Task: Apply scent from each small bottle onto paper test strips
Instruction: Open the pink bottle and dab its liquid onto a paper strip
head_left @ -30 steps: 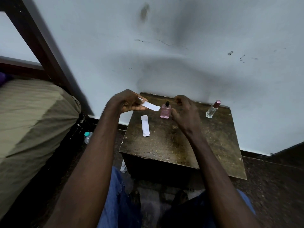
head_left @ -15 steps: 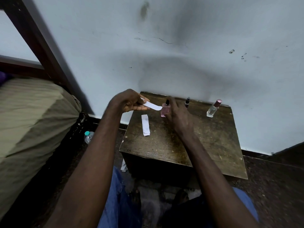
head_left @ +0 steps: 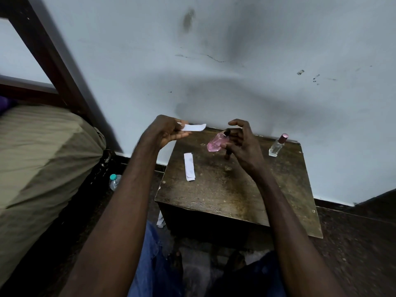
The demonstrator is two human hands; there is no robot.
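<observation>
1. Test strip on the counter (head_left: pixel 189 169): lies flat near the left edge of the counter (head_left: pixel 235 200), closest to the person. Whether it already carries scent can't be read at this size.
2. Left hand (head_left: pixel 169 133): fingertips and thumb pinch one end of a second test strip (head_left: pixel 194 127). The free end points right, level, in the air by the counter's far left corner.
3. Right hand (head_left: pixel 242 144): fingers curled round the pink bottle (head_left: pixel 215 144), which is lifted off the counter and tilted. Its cap is off, and the dark nozzle faces toward the held strip, with a gap between them.
4. Clear bottle (head_left: pixel 277 145): upright and capped, near the far right edge, apart from the right hand.
5. Progress, judged: the pink scent is about to go on and is not yet applied. The clear bottle is still to be done.
6. Room: nothing sits between nozzle and strip tip. The wall (head_left: pixel 235 61) is close behind both hands, so there is little reach backward. The left hand works past the counter's left edge, so a dropped strip would fall to the floor by the plastic bottle (head_left: pixel 114 181).
</observation>
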